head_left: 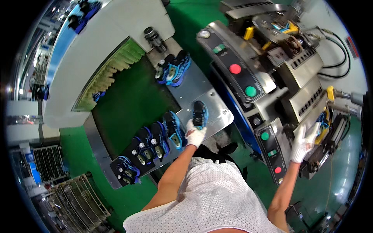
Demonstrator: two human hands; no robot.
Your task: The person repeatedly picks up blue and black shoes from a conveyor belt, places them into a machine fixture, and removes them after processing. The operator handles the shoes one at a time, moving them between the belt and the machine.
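My left hand (195, 134), in a white glove, closes on the near end of a black and blue sneaker (200, 112), which rests at the right end of the metal table (218, 112). Just left of it stands another blue sneaker (173, 130). My right hand (304, 143), gloved too, reaches to the machine (268, 105) at the right. Its fingers are stretched out and apart, with nothing seen in them. Beside those fingertips a blue shoe (322, 120) sits partly hidden in the machine's lower station, near a yellow part (321, 136).
More sneakers (142, 141) line the table's near side, and several (175, 68) stand at its far end by a dark bottle (154, 39). A dark green conveyor belt (136, 99) comes from a curtained opening (112, 73). Machine panels carry red (235, 68) and green buttons (250, 91). Wire racks (77, 202) stand at lower left.
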